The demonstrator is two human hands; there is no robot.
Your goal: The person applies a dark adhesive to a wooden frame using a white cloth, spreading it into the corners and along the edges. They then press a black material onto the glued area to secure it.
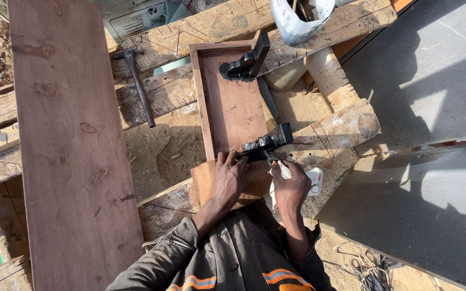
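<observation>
L hand [229,180] flat on wood frame [233,108] (fingers spread), R hand [291,186] gripping white glue bottle [286,170] w/ clamp [265,143] nearby

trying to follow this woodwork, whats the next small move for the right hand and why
Probably bring the white nozzle onto the frame's near corner: the right hand holds it just beside that joint, while the left hand presses the wood flat.

The person wears a dark grey-brown work jacket [227,258] of thick cloth, with small dark buttons down the front. Orange stripes with a pale edge [281,276] cross the chest. The sleeves are pushed up and wrinkled near the elbows.
</observation>
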